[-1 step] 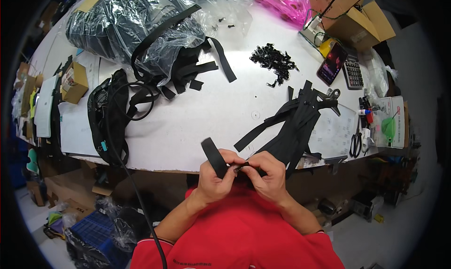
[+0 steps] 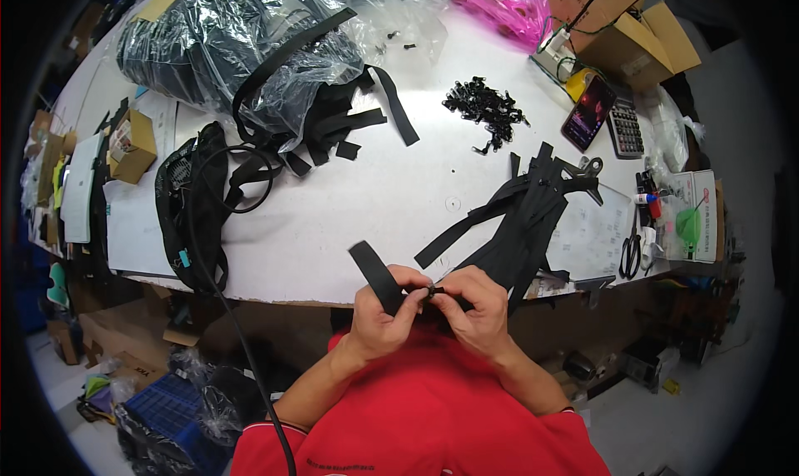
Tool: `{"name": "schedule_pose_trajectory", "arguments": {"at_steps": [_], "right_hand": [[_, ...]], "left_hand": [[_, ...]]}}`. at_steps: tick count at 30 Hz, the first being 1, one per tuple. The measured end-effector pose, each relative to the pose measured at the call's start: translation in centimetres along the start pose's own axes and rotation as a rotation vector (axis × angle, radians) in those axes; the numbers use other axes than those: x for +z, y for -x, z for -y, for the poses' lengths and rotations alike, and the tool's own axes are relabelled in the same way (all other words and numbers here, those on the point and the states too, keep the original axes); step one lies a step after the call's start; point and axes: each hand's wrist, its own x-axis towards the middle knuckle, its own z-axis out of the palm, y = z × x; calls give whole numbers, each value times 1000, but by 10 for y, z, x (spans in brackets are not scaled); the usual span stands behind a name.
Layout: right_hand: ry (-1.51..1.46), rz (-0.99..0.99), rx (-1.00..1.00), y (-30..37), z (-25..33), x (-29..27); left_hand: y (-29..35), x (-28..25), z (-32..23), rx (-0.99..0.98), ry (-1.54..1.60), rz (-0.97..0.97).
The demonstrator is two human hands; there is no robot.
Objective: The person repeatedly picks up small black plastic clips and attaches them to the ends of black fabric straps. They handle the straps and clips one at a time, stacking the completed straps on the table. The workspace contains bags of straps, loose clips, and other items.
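Observation:
At the table's near edge my left hand (image 2: 379,314) is closed on a black zipper tape (image 2: 372,270), whose free end stands up past the fingers. Fingertip to fingertip with it, my right hand (image 2: 476,305) pinches a small dark piece (image 2: 434,290), apparently a zipper slider, at the other end of the tape. The fingers partly hide where the two meet. Just beyond my right hand lies a bundle of long black zipper tapes (image 2: 520,226), with a metal clip (image 2: 593,168) at its far end. Farther back is a heap of small black zipper sliders (image 2: 487,114).
A large plastic-wrapped dark bundle (image 2: 225,47) and loose black strips (image 2: 333,122) occupy the back left. A black cable (image 2: 218,285) hangs over the left edge. At right are a phone (image 2: 589,112), a calculator (image 2: 626,126), scissors (image 2: 631,251) and open cardboard boxes (image 2: 632,47).
The tape's free end has tipped slightly to the left. The small dark piece between my fingertips has turned and shows more plainly; both hands stay nearly in place.

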Motion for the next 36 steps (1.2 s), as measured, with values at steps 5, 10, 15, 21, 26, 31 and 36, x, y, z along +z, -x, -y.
{"name": "schedule_pose_trajectory", "arguments": {"at_steps": [5, 10, 15, 21, 26, 31, 36], "right_hand": [[-146, 117, 58, -7, 5, -13], [-230, 223, 213, 3, 4, -9], [-146, 250, 442, 14, 1, -25], [679, -163, 1, -41, -20, -96], [-694, 210, 462, -29, 7, -54], [-831, 303, 379, -24, 9, -40], [-667, 103, 237, -21, 4, -31]], "left_hand": [[0, -3, 4, 7, 30, 42], [-6, -5, -1, 3, -9, 82], [-6, -3, 2, -210, 179, 166], [-8, -8, -12, -280, 64, 496], [-13, -1, -8, -258, -66, 674], [-14, 2, -9, -634, 641, 558], [-15, 6, -7, -403, 475, 222]]}}
